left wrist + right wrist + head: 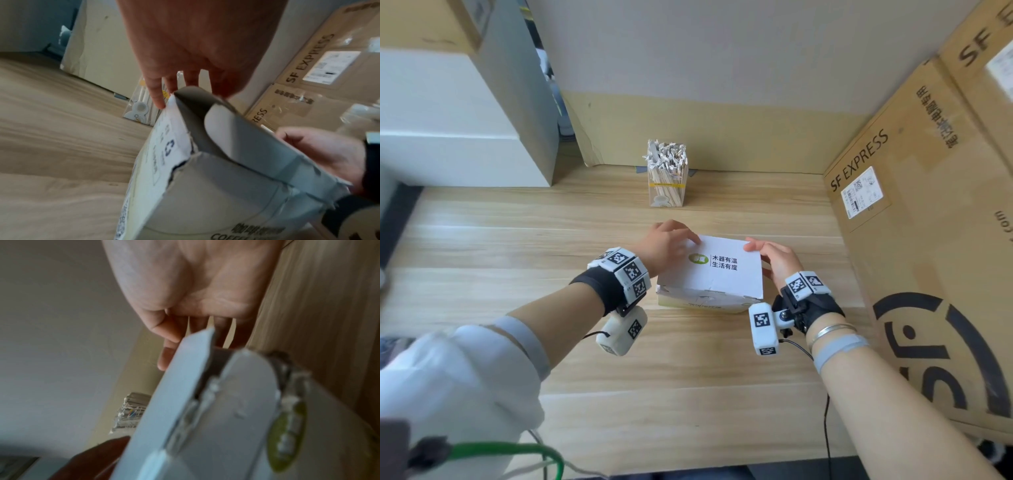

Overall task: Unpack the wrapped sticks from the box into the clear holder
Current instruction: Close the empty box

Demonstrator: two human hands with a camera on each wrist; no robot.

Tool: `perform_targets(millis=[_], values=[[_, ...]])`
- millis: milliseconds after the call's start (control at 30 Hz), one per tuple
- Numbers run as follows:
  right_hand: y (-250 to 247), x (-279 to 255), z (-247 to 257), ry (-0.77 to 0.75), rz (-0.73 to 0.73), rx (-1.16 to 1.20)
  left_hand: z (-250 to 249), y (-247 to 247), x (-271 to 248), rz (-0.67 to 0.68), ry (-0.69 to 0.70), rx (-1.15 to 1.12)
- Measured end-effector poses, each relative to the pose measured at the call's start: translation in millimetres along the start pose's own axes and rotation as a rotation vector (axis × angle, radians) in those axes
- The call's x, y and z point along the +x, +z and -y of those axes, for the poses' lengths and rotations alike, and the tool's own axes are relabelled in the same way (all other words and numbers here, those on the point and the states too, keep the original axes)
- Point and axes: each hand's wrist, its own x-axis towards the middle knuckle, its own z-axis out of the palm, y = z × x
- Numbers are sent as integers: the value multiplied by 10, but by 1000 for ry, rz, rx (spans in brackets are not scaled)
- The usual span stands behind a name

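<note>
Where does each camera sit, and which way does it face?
Head: worn on the head, looks down at the table; forearms, left hand and right hand on the box.
Left wrist: along the left palm to the lifted lid.
Right wrist: along the right palm to that lid.
Shared: all show the box.
</note>
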Motion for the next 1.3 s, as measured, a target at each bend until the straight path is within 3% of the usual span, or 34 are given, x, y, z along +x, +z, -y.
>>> perform_targets(millis=[167,500,700,867,1100,1300], values=[[24,-19,24,-17,0,-52,-45,67,-75,246,88,293],[49,-186,127,-111,32,-149,-28,113,-58,215,89,343],[103,-165,51,-192,59,-318,11,211,60,35,-125,144],[179,-142,-48,-233,5,-407,36,355,84,19,-244,27],[136,-79,36,-212,-147,-393,-115,304,234,-97,-293,-167],[-134,182,333,-266,-220,-306,-324,102,549,-175,-225,-244]])
